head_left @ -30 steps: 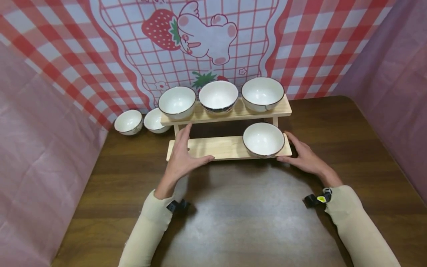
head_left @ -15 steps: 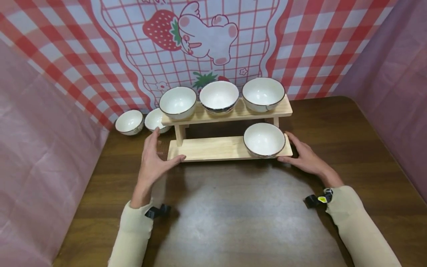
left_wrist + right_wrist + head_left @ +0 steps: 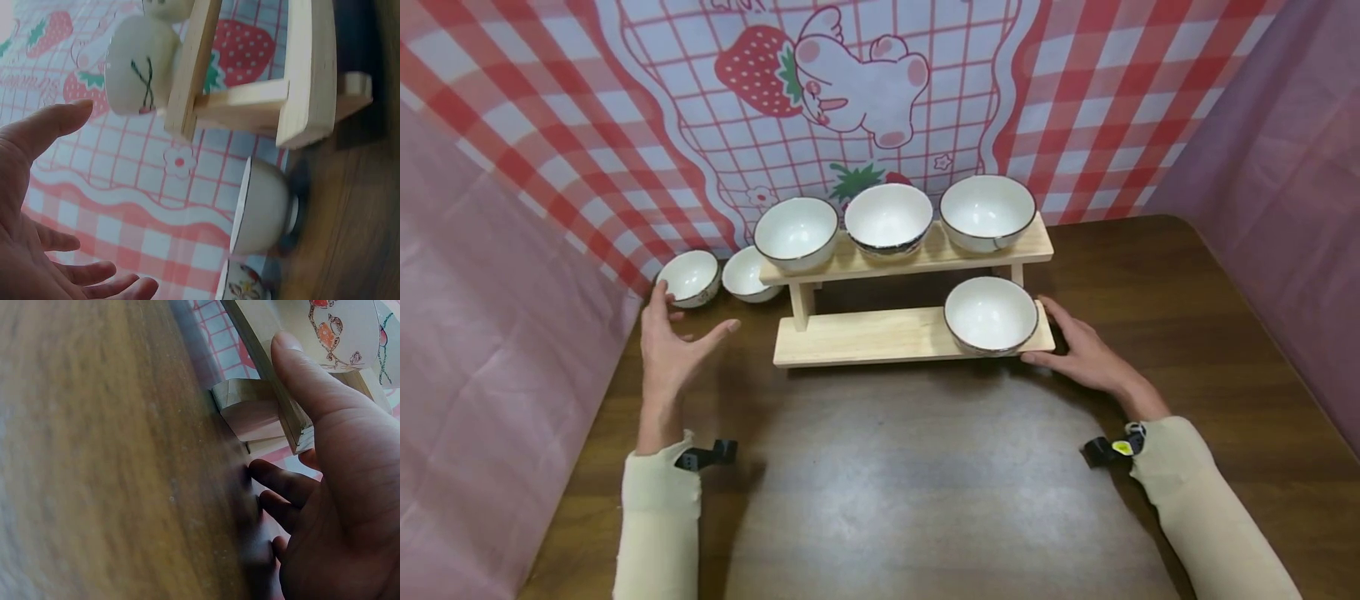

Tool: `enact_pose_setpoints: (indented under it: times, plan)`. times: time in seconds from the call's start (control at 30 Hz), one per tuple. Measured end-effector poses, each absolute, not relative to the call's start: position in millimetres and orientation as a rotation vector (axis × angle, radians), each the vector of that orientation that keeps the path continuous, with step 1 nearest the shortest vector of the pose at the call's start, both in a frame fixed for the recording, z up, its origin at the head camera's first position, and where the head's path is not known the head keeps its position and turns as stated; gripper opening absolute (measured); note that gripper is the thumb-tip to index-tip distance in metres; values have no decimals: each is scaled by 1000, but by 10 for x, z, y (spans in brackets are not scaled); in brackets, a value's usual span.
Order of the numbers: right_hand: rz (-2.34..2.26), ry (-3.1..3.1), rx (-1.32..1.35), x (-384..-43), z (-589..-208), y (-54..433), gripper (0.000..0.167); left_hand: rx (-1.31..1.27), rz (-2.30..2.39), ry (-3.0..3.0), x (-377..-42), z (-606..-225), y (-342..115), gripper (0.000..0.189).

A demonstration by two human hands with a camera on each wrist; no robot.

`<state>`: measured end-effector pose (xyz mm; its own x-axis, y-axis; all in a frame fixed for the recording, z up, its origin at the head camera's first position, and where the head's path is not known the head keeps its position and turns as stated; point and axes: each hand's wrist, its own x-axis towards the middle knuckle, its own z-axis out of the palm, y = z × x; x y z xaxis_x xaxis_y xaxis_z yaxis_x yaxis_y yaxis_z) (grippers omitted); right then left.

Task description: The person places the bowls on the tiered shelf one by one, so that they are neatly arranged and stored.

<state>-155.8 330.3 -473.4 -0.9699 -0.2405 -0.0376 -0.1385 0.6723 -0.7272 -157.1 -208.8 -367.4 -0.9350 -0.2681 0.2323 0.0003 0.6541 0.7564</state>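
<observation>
A big cloth (image 3: 1097,108) with red and white checks hangs at the back. In its middle is a white part with thin red lines, a red strawberry (image 3: 758,71) with green leaves, a white cartoon animal (image 3: 868,96), a little flower (image 3: 760,197) and a little star (image 3: 942,162). Pink, wrinkly cloth (image 3: 467,333) hangs on both sides. The table (image 3: 1210,333) is brown wood with a round back corner. Light makes a pale, shiny patch (image 3: 857,492) on it.
</observation>
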Motion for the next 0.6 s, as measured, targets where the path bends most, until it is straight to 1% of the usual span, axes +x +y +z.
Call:
enact_pose_setpoints:
  times: [0.23, 0.6]
  plan:
    - [-1176, 2758, -312, -1541, -4716, 3291, 99, 229, -1167, -2485, -1709, -3707, -2274, 94]
    - [-1191, 2757, -315, -1542, -4727, 3298, 99, 428, -1269, -2497, -1921, -3747, -2535, 96]
